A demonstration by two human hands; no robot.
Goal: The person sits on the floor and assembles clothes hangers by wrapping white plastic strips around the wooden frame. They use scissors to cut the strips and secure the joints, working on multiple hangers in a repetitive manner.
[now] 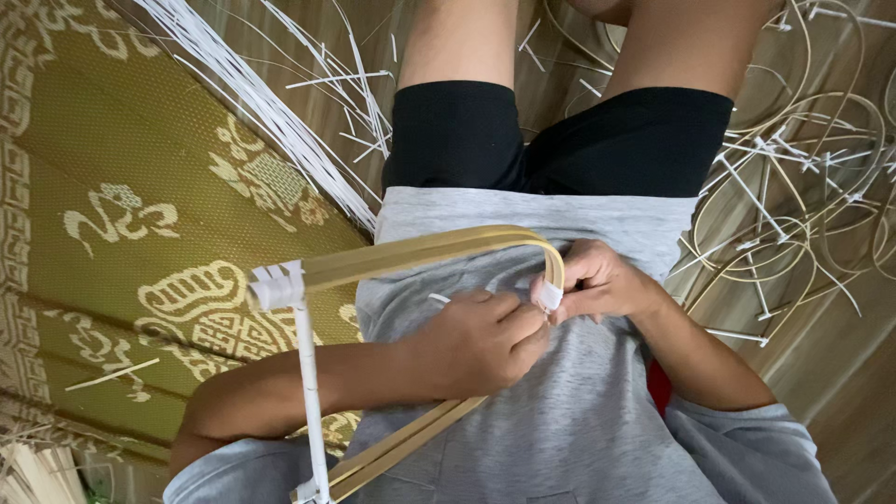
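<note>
I look down at my lap, grey shirt and black shorts. A hoop of pale bamboo strips [420,250] bends across my belly, and its lower run passes under my left wrist. At the bend sits a white plastic binding [551,297]. My left hand [476,341] pinches this binding with thumb and forefinger from the left. My right hand [602,280] grips the hoop at the same bend from the right. A second white binding [277,285] wraps the hoop at its left, and a white strip [308,392] runs down from it to the lower run.
A green mat with gold patterns [121,187] covers the floor on the left. A bundle of long white strips [271,112] lies along its edge. A heap of bamboo hoops with white ties [793,205] rests on the wooden floor at the right.
</note>
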